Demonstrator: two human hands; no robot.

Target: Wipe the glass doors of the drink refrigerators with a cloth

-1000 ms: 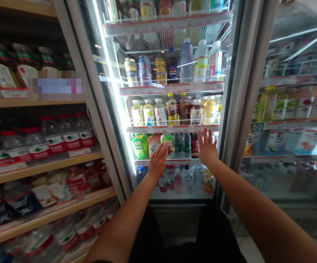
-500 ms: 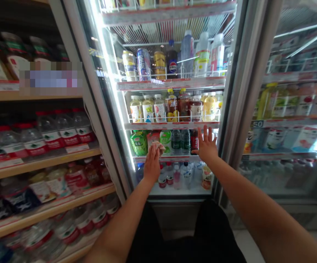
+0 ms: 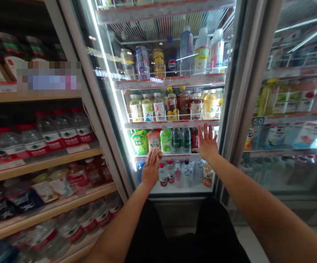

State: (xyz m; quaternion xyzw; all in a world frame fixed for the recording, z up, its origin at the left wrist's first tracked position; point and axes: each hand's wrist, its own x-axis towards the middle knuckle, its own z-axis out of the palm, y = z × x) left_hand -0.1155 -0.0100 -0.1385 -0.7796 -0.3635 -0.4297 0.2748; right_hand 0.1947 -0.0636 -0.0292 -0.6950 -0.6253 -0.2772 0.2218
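Head camera, looking forward and down: a person faces a lit drinks cooler, both bare arms stretched towards its glass door (image 3: 169, 188). The left hand (image 3: 150, 170) is low and left of centre, its fingers nearly straight and close together, with a pale, crumpled cloth (image 3: 159, 153) under the fingertips. The cloth shows only at their edge, so how firmly it is gripped cannot be told. Hand and cloth appear to lie against the door, in front of the shelf edge just below a red pack (image 3: 154, 139).

The right hand (image 3: 208, 146) is higher and to the right, empty, with fingers and thumb spread wide. Its palm faces the door and seems to rest on the glass, partly covering a red container (image 3: 194, 138).

Behind the door, the row level with the hands holds a green pack (image 3: 140, 142), the red pack, a bright green bottle (image 3: 165, 141) and two dark green bottles (image 3: 181, 140). Red-capped bottles (image 3: 166, 175) stand in the row below. At left, wooden shelves (image 3: 51, 164) carry more drinks; at right is a second cooler (image 3: 279, 203). The person's dark trousers (image 3: 210, 226) show at the bottom.
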